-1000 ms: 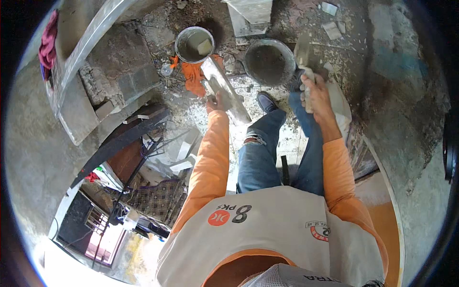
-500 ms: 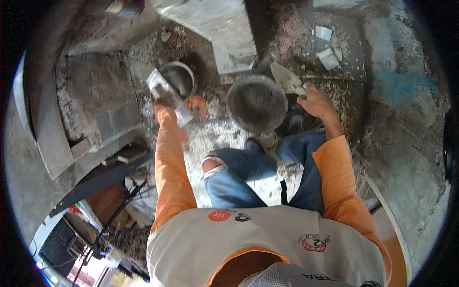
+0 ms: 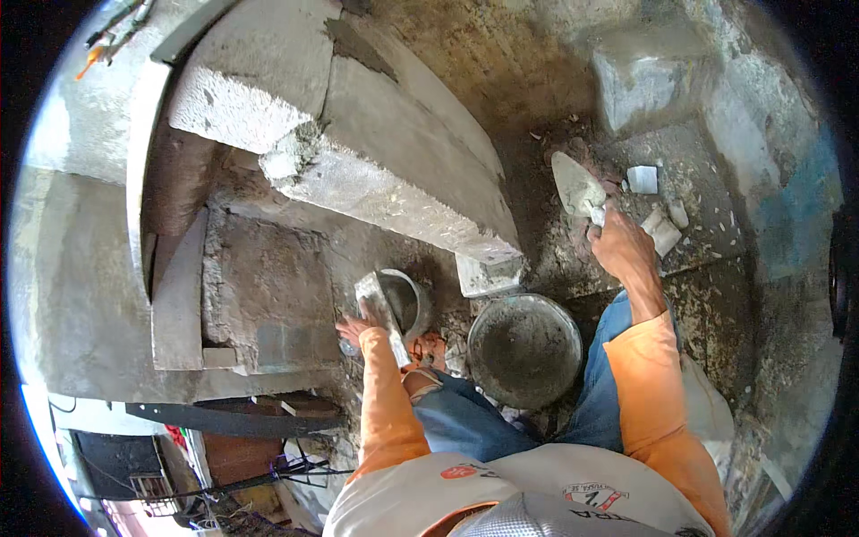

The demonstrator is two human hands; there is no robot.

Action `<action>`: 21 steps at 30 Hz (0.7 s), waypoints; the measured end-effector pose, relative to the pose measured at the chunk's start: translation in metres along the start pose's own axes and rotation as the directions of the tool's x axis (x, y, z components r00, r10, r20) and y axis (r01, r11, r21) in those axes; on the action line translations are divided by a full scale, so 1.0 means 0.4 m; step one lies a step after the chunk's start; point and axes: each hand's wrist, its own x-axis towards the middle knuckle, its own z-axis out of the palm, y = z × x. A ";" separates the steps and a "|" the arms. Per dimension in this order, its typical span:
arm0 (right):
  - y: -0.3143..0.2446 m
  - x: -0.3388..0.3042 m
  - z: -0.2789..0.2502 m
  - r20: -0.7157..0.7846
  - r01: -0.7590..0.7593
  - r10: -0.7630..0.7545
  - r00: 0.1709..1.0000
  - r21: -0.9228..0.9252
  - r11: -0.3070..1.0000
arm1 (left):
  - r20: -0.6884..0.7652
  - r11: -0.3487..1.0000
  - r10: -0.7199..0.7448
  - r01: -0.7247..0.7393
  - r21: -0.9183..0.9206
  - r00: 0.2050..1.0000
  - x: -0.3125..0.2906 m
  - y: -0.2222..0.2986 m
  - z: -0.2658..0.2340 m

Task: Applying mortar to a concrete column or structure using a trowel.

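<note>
My right hand [image 3: 624,246] is closed around the handle of a pointed masonry trowel [image 3: 575,183]. Its pale, mortar-smeared blade points up and away over the rubble. On the left, my left hand [image 3: 360,328] has its fingers spread and touches the side of a long flat float [image 3: 371,291]. That float leans against the rim of a small bucket [image 3: 420,309], which has grey material inside. Between my arms, close to my knees, stands a wide round basin [image 3: 525,353] coated in grey mortar.
A plastered concrete beam [image 3: 394,170] slants overhead, with a white block [image 3: 488,275] under its end. Broken white pieces [image 3: 642,180] and chips lie at right. Something orange [image 3: 429,349] is beside the bucket. A rough wall [image 3: 774,268] borders the right.
The view has tilted up, showing more of the beam. My right hand has carried the trowel away from the basin. The left hand's fingers have spread at the float, now resting by the bucket.
</note>
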 end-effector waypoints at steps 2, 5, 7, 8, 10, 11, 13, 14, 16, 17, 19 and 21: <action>-0.016 0.016 0.000 -0.020 0.023 -0.022 1.000 0.073 0.997 | -0.443 0.647 0.231 -0.477 -0.595 0.866 0.002 0.083 -0.241; -0.050 0.021 -0.020 -0.027 0.070 -0.066 0.997 0.144 0.987 | -0.545 0.158 0.267 -0.594 -0.789 0.795 -0.036 0.218 -0.643; -0.083 0.040 -0.025 -0.021 0.112 -0.110 0.994 0.177 0.978 | -0.818 0.216 0.349 -0.889 -0.404 0.457 -0.072 0.280 -0.844; -0.090 0.055 -0.017 -0.031 0.141 -0.137 0.990 0.194 0.971 | -0.879 0.324 0.474 -0.937 0.131 0.041 -0.094 0.314 -0.916; -0.089 0.064 -0.019 -0.032 0.159 -0.156 0.987 0.220 0.963 | -0.620 -0.066 0.333 -0.639 -0.767 0.710 -0.210 0.431 -1.010; -0.086 0.068 -0.021 -0.018 0.164 -0.165 0.986 0.226 0.960 | -0.659 -0.058 0.354 -0.687 -0.724 0.664 -0.227 0.469 -1.018; -0.078 0.079 -0.017 -0.078 0.205 -0.191 0.978 0.230 0.951 | -0.629 0.055 0.359 -0.689 -0.723 0.689 -0.240 0.527 -1.020; -0.072 0.089 -0.006 -0.060 0.211 -0.202 0.978 0.246 0.946 | -0.644 0.094 0.345 -0.707 -0.701 0.683 -0.231 0.540 -1.016; -0.055 0.107 0.005 -0.039 0.222 -0.220 0.975 0.268 0.937 | -0.718 0.125 0.320 -0.779 -0.615 0.618 -0.232 0.573 -1.014; -0.044 0.118 0.012 -0.032 0.224 -0.224 0.974 0.280 0.933 | -0.719 0.141 0.321 -0.782 -0.607 0.616 -0.245 0.576 -1.013; -0.031 0.122 0.026 -0.046 0.245 -0.242 0.969 0.295 0.924 | -0.659 0.157 0.263 -0.706 -0.691 0.704 -0.277 0.583 -1.013; -0.028 0.121 0.007 0.029 0.187 -0.209 0.977 0.342 0.921 | -0.642 0.236 0.236 -0.684 -0.690 0.729 -0.246 0.574 -1.004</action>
